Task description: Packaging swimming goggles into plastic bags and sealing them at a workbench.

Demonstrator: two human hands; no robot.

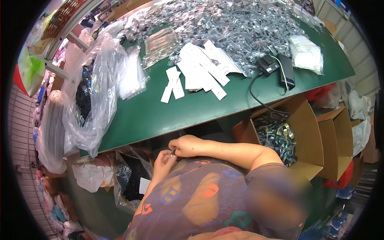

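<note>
My left hand (pixel 162 163) and my right hand (pixel 187 145) meet close to my body, just off the near edge of the green table (pixel 140 120). Between their fingertips is a small dark, shiny piece (pixel 173 151), too small for me to make out its kind. The fingers of both hands are closed and pinch around it. My right forearm crosses from the right, and my left one rises from below. On the table beyond lie white card strips (pixel 196 66), loosely fanned, with a few apart (pixel 172 85) on their left.
A big heap of small clear-wrapped pieces (pixel 240 32) covers the table's far side. Flat clear bags (pixel 134 74) and a large plastic bag (pixel 100 92) lie left. A black adapter (pixel 267 65) and cable sit right. An open carton (pixel 300 128) stands by my right elbow.
</note>
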